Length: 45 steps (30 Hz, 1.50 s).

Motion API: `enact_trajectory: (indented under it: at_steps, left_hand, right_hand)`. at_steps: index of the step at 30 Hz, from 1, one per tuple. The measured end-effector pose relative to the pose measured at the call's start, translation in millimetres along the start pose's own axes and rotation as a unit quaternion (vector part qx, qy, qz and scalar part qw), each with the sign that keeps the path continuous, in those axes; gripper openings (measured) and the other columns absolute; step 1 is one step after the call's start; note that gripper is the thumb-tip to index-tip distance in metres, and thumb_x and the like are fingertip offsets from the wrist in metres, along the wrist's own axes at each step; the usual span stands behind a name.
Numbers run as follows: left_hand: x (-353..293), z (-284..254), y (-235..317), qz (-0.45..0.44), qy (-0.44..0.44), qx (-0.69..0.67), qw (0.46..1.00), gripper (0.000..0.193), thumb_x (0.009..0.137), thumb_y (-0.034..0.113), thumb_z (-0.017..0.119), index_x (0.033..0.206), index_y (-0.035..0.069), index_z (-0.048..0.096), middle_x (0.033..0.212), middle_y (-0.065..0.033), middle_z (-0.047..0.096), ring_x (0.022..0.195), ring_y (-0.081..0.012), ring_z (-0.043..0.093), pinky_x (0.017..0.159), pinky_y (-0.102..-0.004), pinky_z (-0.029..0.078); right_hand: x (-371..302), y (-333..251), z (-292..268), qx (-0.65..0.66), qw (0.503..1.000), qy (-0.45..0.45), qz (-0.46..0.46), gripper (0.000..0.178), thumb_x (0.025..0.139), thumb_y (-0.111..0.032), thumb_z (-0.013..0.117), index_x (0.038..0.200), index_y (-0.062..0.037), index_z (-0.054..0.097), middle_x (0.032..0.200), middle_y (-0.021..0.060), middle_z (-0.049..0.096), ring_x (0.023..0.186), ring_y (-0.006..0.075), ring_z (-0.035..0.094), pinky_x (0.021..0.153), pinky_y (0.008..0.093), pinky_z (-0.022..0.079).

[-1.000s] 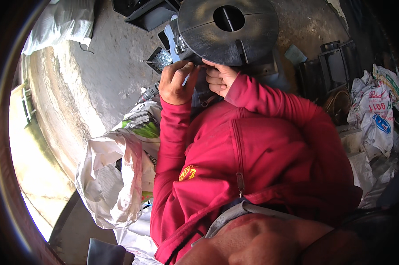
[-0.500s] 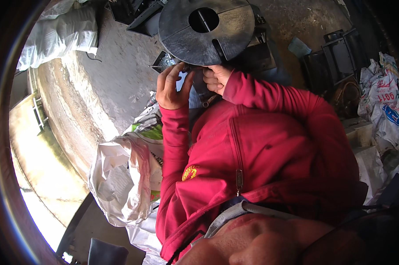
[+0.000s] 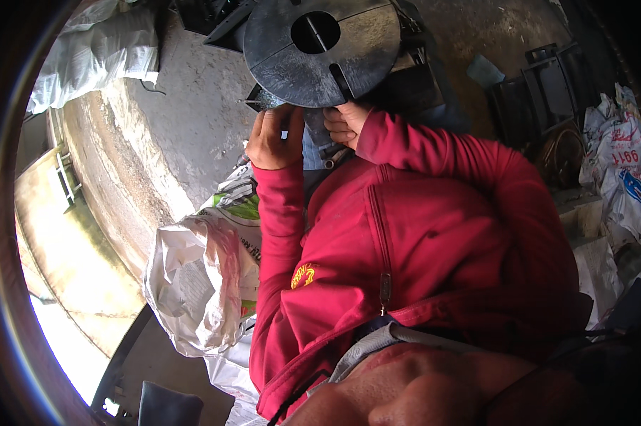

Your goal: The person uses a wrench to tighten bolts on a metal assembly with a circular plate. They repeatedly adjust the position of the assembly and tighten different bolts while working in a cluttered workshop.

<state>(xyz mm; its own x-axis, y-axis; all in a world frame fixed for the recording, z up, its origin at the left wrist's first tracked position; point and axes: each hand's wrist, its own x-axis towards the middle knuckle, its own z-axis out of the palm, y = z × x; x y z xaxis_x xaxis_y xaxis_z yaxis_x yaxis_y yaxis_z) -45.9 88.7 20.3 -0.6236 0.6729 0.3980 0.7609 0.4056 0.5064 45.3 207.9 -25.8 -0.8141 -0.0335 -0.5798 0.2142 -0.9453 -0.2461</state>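
Note:
A dark round metal disc [image 3: 278, 65] with a central hole and a slot at its near edge lies in front of me. My left hand [image 3: 275, 139] is at the disc's near left rim, fingers bent and thumb drawn toward them in a pinch. Its fingertips are in shadow by the rim, so what they hold is hidden. Right of it, my right hand [image 3: 346, 125] is closed with curled fingers, just below the slot and against the rim. Whatever it grips is covered by the disc and the fingers.
A small dark tray [image 3: 258, 98] of shiny bits sits beyond my left hand. An open white sack [image 3: 192, 284] stands at my left. Dark metal frames [image 3: 547, 89] and a printed white bag [image 3: 622, 153] are on the right. White plastic-wrapped goods [image 3: 97, 60] lie far left.
The disc appears slightly further left in view. My left hand's thumb and fingers have come closer together and turned in toward the rim. My right hand keeps nearly the same place.

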Motion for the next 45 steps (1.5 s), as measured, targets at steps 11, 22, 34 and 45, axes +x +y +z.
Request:
enact_trajectory:
  at_steps: [11,22,34,45]
  left_hand:
    - [2,-2,-3,0.04,-0.011,0.011,0.999,0.018,0.073,0.005,0.074,0.089,0.006,0.065,0.079,-0.008,0.065,0.06,-0.0203,0.064,0.054,-0.0303,0.05]
    - [-3,9,-9,-0.045,-0.001,-0.017,0.999,0.015,0.075,0.009,0.075,0.087,0.004,0.067,0.072,-0.0068,0.069,0.063,-0.0157,0.068,0.058,-0.027,0.051]
    - [7,4,-13,0.161,0.032,0.052,0.985,0.018,0.073,0.007,0.074,0.09,0.008,0.069,0.083,-0.004,0.067,0.073,-0.0177,0.064,0.061,-0.0285,0.051]
    - [-94,-3,-7,-0.009,-0.228,0.051,0.972,0.016,0.08,0.026,0.064,0.093,0.016,0.067,0.084,-0.0054,0.059,0.077,-0.0257,0.06,0.068,-0.0378,0.049]
  right_hand:
    - [3,4,-6,-0.005,0.999,-0.002,-0.032,0.03,0.085,-0.036,0.063,0.071,-0.0147,0.046,0.044,-0.0078,0.027,0.034,0.0047,0.023,0.033,0.0228,0.02]
    - [1,2,-1,-0.006,1.0,-0.006,-0.027,0.029,0.085,-0.037,0.062,0.072,-0.0159,0.048,0.044,-0.0076,0.03,0.034,0.0038,0.024,0.034,0.0226,0.019]
    - [6,-1,-7,-0.042,0.998,-0.015,-0.032,0.025,0.087,-0.034,0.06,0.078,-0.0136,0.049,0.046,-0.0076,0.029,0.034,0.0045,0.023,0.034,0.0235,0.018]
    - [9,2,-11,-0.006,0.999,-0.034,-0.029,0.021,0.088,-0.022,0.062,0.076,-0.0118,0.048,0.047,-0.008,0.028,0.035,0.0034,0.022,0.033,0.0198,0.017]
